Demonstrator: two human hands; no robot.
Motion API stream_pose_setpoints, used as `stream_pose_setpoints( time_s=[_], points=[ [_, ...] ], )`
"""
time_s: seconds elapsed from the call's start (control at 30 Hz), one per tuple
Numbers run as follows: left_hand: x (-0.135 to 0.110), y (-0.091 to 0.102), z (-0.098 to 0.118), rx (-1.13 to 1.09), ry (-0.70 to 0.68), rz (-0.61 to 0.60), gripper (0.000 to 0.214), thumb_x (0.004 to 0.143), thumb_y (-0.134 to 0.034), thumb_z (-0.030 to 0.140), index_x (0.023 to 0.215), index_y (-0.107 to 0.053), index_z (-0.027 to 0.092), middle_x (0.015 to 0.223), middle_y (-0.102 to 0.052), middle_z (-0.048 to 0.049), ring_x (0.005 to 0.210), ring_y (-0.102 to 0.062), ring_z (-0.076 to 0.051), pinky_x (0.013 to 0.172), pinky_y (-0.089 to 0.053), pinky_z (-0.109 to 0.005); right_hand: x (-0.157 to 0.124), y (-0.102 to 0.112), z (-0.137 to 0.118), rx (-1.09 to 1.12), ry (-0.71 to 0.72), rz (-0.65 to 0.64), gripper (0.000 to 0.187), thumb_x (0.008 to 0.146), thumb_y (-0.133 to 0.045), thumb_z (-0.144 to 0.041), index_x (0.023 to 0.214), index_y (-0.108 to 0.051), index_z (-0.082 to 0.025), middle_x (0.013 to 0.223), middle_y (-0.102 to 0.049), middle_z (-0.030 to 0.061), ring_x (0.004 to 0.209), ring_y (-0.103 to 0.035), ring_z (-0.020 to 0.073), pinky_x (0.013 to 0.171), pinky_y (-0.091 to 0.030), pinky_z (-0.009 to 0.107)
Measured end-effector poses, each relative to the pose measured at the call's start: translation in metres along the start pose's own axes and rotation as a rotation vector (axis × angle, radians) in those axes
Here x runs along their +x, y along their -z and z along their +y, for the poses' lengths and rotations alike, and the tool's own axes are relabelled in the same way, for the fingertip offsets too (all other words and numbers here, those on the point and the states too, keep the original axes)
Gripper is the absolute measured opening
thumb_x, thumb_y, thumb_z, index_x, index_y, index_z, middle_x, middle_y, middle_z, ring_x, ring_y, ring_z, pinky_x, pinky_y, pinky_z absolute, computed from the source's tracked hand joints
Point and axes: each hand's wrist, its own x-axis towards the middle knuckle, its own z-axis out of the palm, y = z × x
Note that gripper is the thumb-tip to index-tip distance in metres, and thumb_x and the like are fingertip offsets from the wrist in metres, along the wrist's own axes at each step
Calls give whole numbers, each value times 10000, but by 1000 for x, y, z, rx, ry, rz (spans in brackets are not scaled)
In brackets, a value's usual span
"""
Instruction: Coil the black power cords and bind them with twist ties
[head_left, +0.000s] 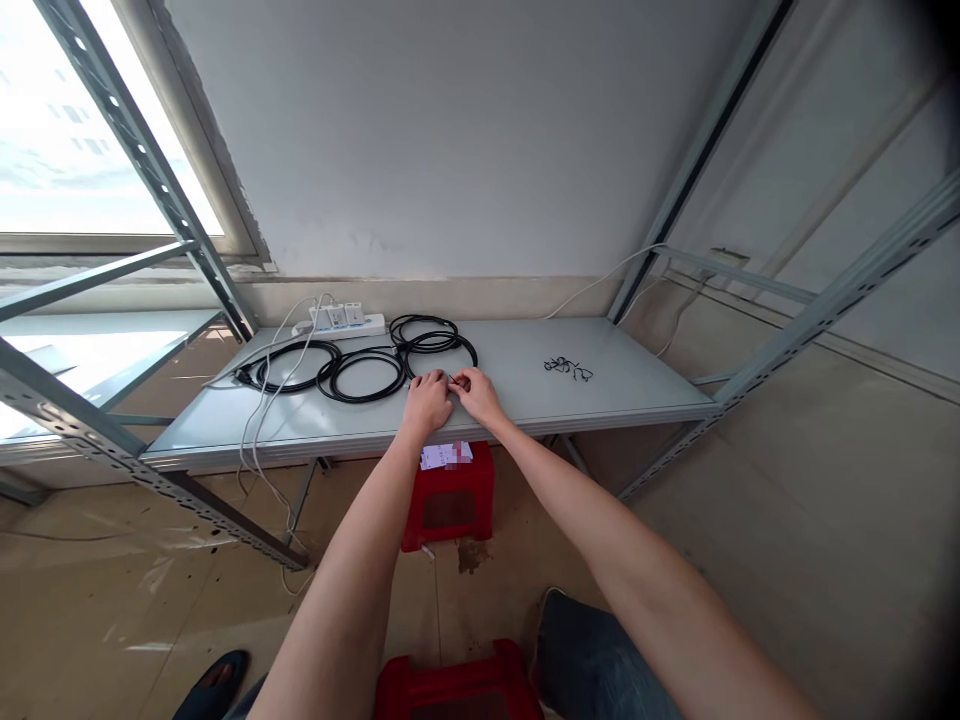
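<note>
On the grey shelf, my left hand (429, 400) is closed at the near edge of a coiled black cable (442, 342), its fingers bent over the cable. Right beside it, almost touching, my right hand (478, 396) pinches a thin dark strand between thumb and finger. Where the strand runs between the hands is too small to make out. To the left lie two more coils of black cable, a middle one (365, 400) and a far-left one (289, 388), overlapping at their edges. A small heap of short thin black strands (568, 368) sits to the right.
A white power strip (349, 326) with plugs stands at the back, its white cords hanging over the front edge. Metal uprights frame the shelf (517, 345) on both sides. Below are a red stool (450, 500) with papers and another red stool (457, 690) nearer me.
</note>
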Motion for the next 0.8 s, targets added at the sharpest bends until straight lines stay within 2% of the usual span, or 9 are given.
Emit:
stream_pose_setpoints(
  time_s=[0.1, 0.2, 0.37, 0.5, 0.63, 0.7, 0.8],
  points=[
    [-1, 3, 2, -1, 13, -13, 398, 949, -381, 132, 1250, -636, 193, 1429, -596, -120, 1288, -564, -271, 1128, -357, -425, 0, 6, -3, -164, 59, -33, 26, 874, -683, -230, 878, -677, -205, 787, -683, 3, 711, -586, 160, 697, -413, 257],
    [0, 2, 1, -7, 18, -16, 399, 956, -386, 138, 1266, -631, 194, 1430, -594, -120, 1295, -558, -268, 1130, -350, -418, 11, 12, -11, -304, 85, -95, 97, 916, -649, -214, 821, -665, -206, 771, -688, 24, 711, -588, 175, 665, -369, 270],
    [2, -4, -1, -19, 13, -1, 405, 945, -386, 124, 1253, -641, 182, 1409, -600, -125, 1271, -566, -274, 1109, -362, -423, 33, 23, -21, -478, 132, -263, 167, 866, -652, -99, 737, -664, -205, 729, -683, 46, 693, -605, 195, 631, -330, 292],
    [2, -4, -2, -18, 12, 1, 407, 926, -403, 117, 1234, -659, 191, 1393, -609, -113, 1264, -567, -272, 1107, -364, -422, 43, 34, -26, -491, 290, -443, 218, 785, -679, -20, 684, -664, -212, 659, -651, 19, 701, -639, 195, 670, -369, 288],
    [1, -2, -2, -24, 5, 4, 411, 909, -412, 111, 1214, -676, 191, 1407, -606, -104, 1274, -564, -271, 1118, -361, -419, 44, 43, -32, -555, 432, -537, 208, 762, -698, -11, 772, -694, -218, 736, -687, 31, 765, -678, 201, 752, -421, 293],
    [1, -2, -2, -23, 11, 4, 416, 915, -405, 112, 1229, -667, 188, 1409, -605, -108, 1271, -566, -273, 1119, -361, -423, 41, 45, -33, -598, 447, -537, 194, 773, -699, -26, 818, -705, -216, 779, -706, 51, 801, -689, 222, 768, -434, 303],
    [1, -2, -1, -18, 19, 2, 424, 930, -391, 111, 1254, -648, 200, 1408, -606, -106, 1279, -564, -270, 1117, -361, -421, 37, 43, -35, -648, 362, -411, 78, 859, -677, -130, 823, -708, -192, 825, -719, 110, 869, -699, 274, 781, -451, 330]
  ],
)
